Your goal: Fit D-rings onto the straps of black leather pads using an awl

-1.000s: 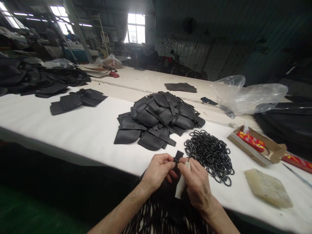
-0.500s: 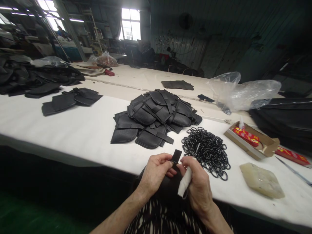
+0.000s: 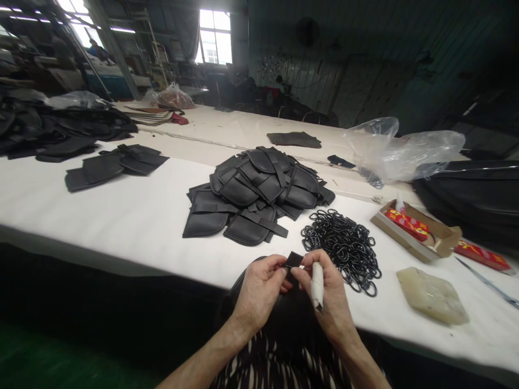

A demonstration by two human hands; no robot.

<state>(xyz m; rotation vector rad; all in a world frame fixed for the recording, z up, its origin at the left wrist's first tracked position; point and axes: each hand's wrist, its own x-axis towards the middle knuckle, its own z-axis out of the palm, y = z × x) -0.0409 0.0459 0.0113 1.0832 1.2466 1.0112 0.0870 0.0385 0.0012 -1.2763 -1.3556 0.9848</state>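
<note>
Black strap (image 3: 294, 259), held between the two hands above the lap, by the near edge of the desk (image 3: 133, 221). The left hand (image 3: 257, 289) pinches it narrowly between thumb and fingers, probably to steady it. The right hand (image 3: 330, 286), also closed, grips a pale handle (image 3: 318, 283) while its thumb and fingertip meet at the strap, an arrangement that likely spares setting the handle down. What lies between these fingertips is too small to tell. Just beyond, black rings (image 3: 344, 248) lie heaped, seemingly for a short reach. Flaps (image 3: 259, 183) are piled at their upper left, overlapping, perhaps to save room. Farther right rest a yellowish block (image 3: 432, 297) and an open box (image 3: 399, 240), apparently as side supplies.
</note>
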